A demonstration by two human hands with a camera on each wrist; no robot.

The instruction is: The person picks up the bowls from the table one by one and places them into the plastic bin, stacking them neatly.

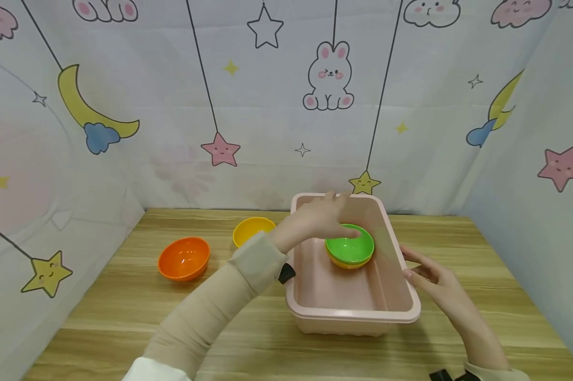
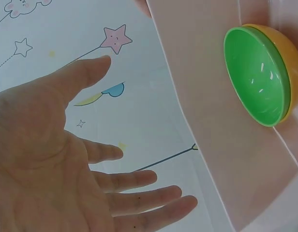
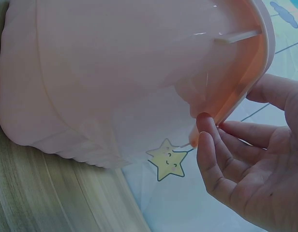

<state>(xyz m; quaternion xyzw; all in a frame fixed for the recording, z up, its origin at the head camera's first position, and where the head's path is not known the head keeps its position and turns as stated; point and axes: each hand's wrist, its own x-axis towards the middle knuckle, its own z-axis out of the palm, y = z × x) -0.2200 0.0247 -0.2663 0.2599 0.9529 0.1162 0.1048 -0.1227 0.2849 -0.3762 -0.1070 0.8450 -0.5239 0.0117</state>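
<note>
A pink plastic bin (image 1: 350, 316) stands on the table in the head view, its near end facing me. Inside it, a green bowl (image 1: 346, 247) is nested in a yellow-orange bowl (image 2: 293, 65). My left hand (image 1: 321, 218) hovers over the bin with fingers spread, holding nothing; the left wrist view shows its bare palm. At the bin's right side, my right hand (image 1: 431, 278) grips the rim. The right wrist view shows the thumb against the rim (image 3: 271, 41) and bent fingers (image 3: 214, 159) beneath it.
Left of the bin, an orange bowl (image 1: 184, 259) and a yellow bowl (image 1: 252, 228) sit on the wood-grain table (image 1: 110, 312). My left forearm partly covers the yellow one. A white cartoon-print curtain (image 1: 267, 106) surrounds the table at the back and sides.
</note>
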